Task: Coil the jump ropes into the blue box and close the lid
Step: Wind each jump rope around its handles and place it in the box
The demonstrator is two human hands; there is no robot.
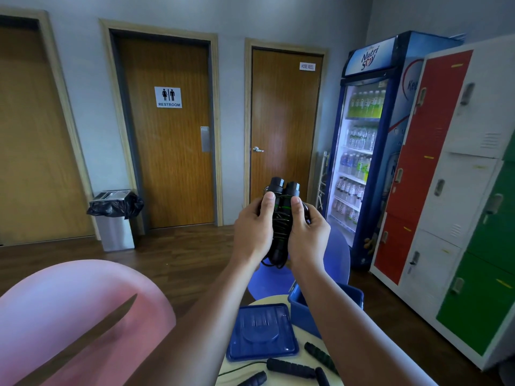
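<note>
A black jump rope point(281, 218), its cord wound round its two handles, is held up at chest height. My left hand point(252, 229) grips its left side and my right hand point(306, 232) grips its right side, thumbs on the handles. Below, on a small round cream table point(303, 332), lies the blue lid point(262, 331), flat and apart from the blue box point(331, 305), which stands open behind it and is partly hidden by my right forearm. Several more black foam handles point(291, 367) with loose cord lie at the table's front.
A pink exercise ball point(69, 316) fills the lower left. A blue ball point(334, 257) sits behind the table. A drinks fridge point(370, 140) and coloured lockers point(459, 176) line the right wall. A steel bin point(115, 218) stands by the restroom door.
</note>
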